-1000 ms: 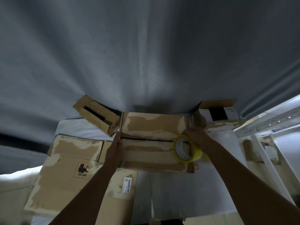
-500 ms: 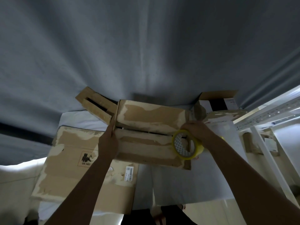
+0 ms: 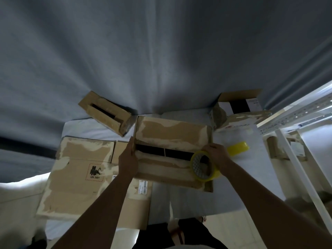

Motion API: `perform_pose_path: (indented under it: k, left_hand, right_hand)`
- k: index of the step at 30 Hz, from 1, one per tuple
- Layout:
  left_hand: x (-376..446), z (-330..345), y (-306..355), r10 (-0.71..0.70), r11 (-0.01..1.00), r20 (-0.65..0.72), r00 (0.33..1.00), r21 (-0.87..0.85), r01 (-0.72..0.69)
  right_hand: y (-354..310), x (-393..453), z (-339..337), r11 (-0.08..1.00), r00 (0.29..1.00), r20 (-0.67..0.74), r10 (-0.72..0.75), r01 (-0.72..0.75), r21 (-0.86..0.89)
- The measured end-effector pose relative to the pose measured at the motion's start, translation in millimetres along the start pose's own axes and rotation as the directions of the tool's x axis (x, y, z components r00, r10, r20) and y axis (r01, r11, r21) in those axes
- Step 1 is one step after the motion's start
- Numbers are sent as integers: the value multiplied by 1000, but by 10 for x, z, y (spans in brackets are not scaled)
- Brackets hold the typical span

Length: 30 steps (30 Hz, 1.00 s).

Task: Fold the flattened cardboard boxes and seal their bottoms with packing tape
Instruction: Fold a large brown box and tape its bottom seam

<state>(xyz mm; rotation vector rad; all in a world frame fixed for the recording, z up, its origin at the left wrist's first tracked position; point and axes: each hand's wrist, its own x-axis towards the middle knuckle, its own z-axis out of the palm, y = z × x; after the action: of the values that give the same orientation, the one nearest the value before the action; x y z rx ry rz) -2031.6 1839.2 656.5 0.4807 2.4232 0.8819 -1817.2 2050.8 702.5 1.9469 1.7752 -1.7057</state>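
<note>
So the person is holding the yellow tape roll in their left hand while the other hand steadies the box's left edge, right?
Not quite. The head view shows the yellow tape roll in the right hand, at the right end of the box. It is the left hand that steadies the box's left edge. The two bottom flaps stand apart, with a dark gap between them.
</note>
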Motion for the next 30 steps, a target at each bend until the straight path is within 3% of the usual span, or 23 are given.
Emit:
perform_pose_path:
  k: [7, 9, 11, 13, 14, 16, 18, 19, 25, 30]
  left_hand:
    - [137, -39, -122, -9, 1000, 49, 999, -19, 10]
    - [88, -5, -63, 226, 963, -51, 973, 160, -215]
    - [77, 57, -12, 474, 834, -70, 878, 355, -422]
    - [82, 105, 121, 573, 713, 143, 807, 398, -577]
    - [85, 135, 202, 535, 703, 290, 793, 367, -609]
    - [119, 224, 324, 266, 751, 587, 765, 371, -546]
    - [178, 302, 405, 17, 777, 696, 718, 443, -448]
    - [200, 322, 422, -36, 780, 709, 704, 460, -423]
    - [273, 150, 503, 28, 782, 806, 591, 351, -516]
    - [158, 14, 404, 161, 849, 736, 658, 236, -472]
  right_hand:
    - [-10, 1, 172, 997, 997, -73, -18, 23, 69]
    - [2, -10, 121, 993, 992, -125, -26, 40, 111]
    - [14, -34, 33, 982, 990, -141, -20, 46, 183]
    - [18, -65, -72, 966, 990, -140, -10, 46, 254]
    - [9, -81, -129, 956, 990, -143, 3, 39, 292]
    - [-7, -99, -233, 933, 987, -156, 41, 18, 360]
    - [-21, -117, -299, 922, 985, -162, 61, 6, 387]
    - [-23, -121, -313, 923, 985, -161, 67, 0, 386]
    - [-47, -139, -321, 925, 990, -135, 47, 8, 379]
    - [-64, -134, -303, 955, 994, -104, 20, 12, 296]
